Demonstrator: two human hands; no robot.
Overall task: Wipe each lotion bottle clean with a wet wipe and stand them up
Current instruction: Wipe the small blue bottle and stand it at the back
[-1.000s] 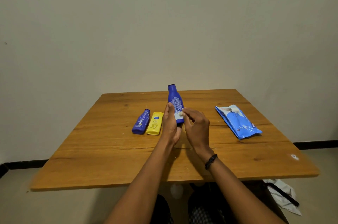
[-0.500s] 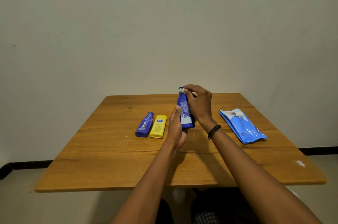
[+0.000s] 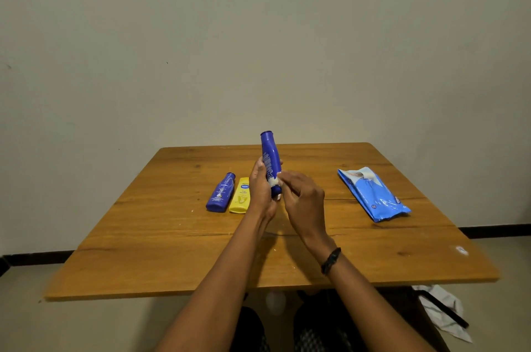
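My left hand (image 3: 261, 193) grips a tall dark blue lotion bottle (image 3: 269, 157) held upright above the middle of the wooden table (image 3: 172, 251), its top end tilted slightly left. My right hand (image 3: 301, 202) presses a small white wet wipe (image 3: 275, 181) against the bottle's lower part; most of the wipe is hidden by the fingers. A smaller blue lotion bottle (image 3: 220, 193) and a yellow lotion bottle (image 3: 240, 195) lie flat side by side just left of my hands.
A blue wet wipe pack (image 3: 373, 195) lies on the table's right side, its flap open. A white cloth with a black strap (image 3: 442, 311) lies on the floor at the lower right. A plain wall stands behind the table.
My right hand slid from the bottle's top down to its lower part with the wipe. The left hand kept its hold on the bottle, which tilted a little left.
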